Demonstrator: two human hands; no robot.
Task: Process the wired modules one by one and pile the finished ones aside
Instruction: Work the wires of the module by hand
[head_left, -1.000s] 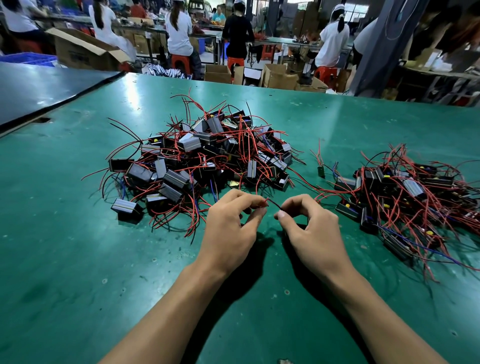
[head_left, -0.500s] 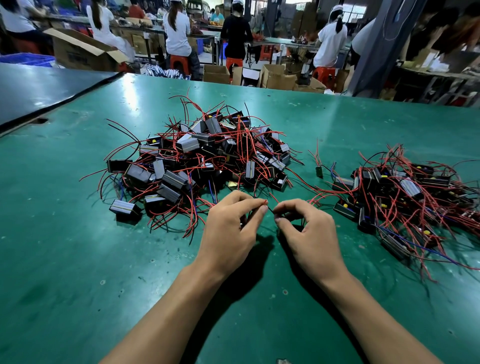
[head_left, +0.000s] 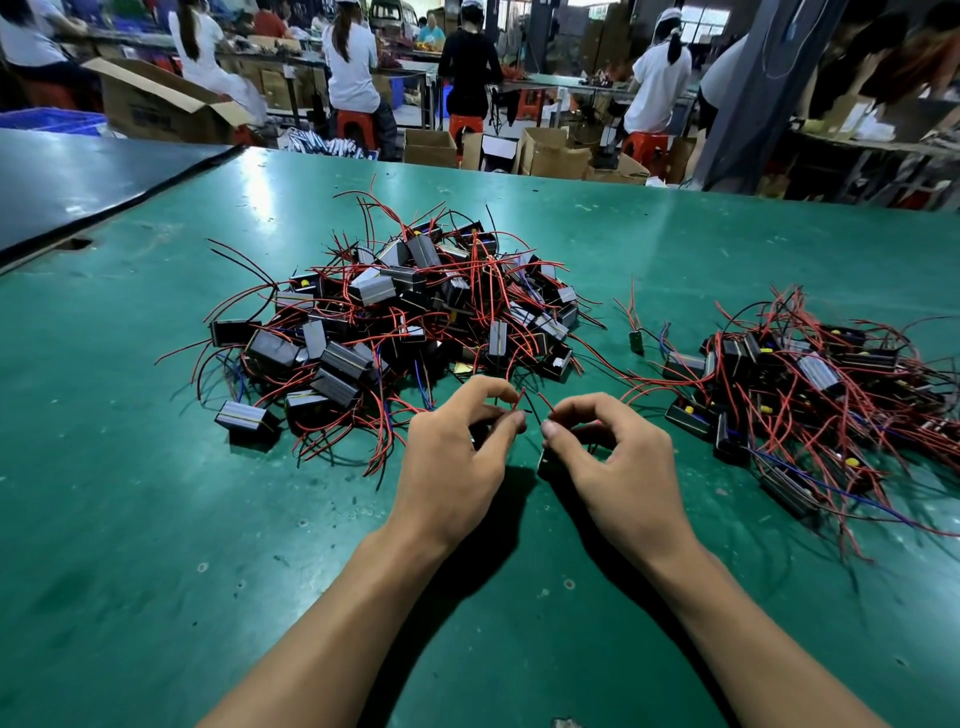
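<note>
This is a factory assembly hall, a workshop for small electrical parts. A wide green counter (head_left: 156, 519) carries a heap of small black modules (head_left: 395, 312) trailing red wires in the middle and a second heap (head_left: 805, 374) to the right, and a dark counter (head_left: 78, 176) adjoins it on the left. Behind, people in white tops (head_left: 349, 62) sit on red stools (head_left: 356, 124) with their backs turned at other long counters (head_left: 550, 82), among open cardboard boxes (head_left: 550, 153) and a blue crate (head_left: 52, 120).
</note>
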